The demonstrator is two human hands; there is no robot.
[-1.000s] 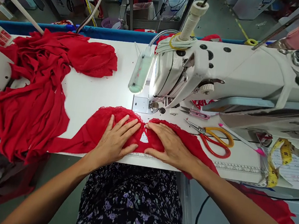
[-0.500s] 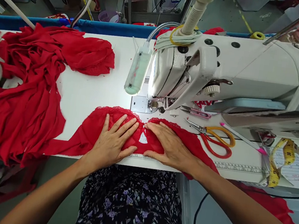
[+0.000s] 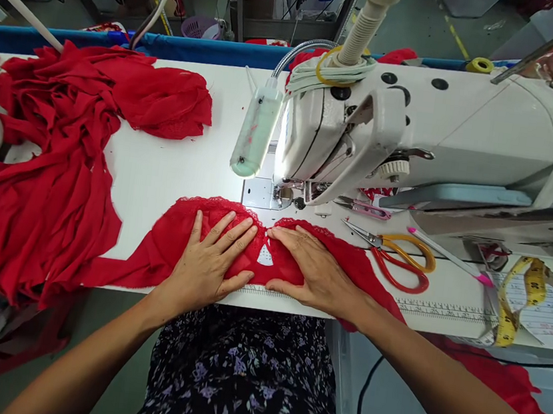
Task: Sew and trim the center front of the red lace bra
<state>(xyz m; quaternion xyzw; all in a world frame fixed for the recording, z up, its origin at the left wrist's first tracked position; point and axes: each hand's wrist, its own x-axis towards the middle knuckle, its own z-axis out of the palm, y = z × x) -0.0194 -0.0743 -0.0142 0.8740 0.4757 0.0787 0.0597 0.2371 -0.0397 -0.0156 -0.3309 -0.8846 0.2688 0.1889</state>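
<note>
A red lace-edged garment piece lies flat along the front of the white sewing table. My left hand rests palm down on its left half, fingers spread. On the right half my right hand lies flat too, fingers stretched toward the centre and thumb apart. Between the hands, a small triangular gap in the fabric shows the white surface below. Just beyond the lace edge is the presser foot area of a white sewing machine; the cloth lies in front of it, not under the foot.
A heap of red fabric covers the table's left. Right of my hands lie scissors, pink thread snips, a pink-tipped pen and a yellow tape measure. A work lamp hangs left of the machine head.
Both hands and the red garment stay in place. Only the camera view has shifted very slightly.
</note>
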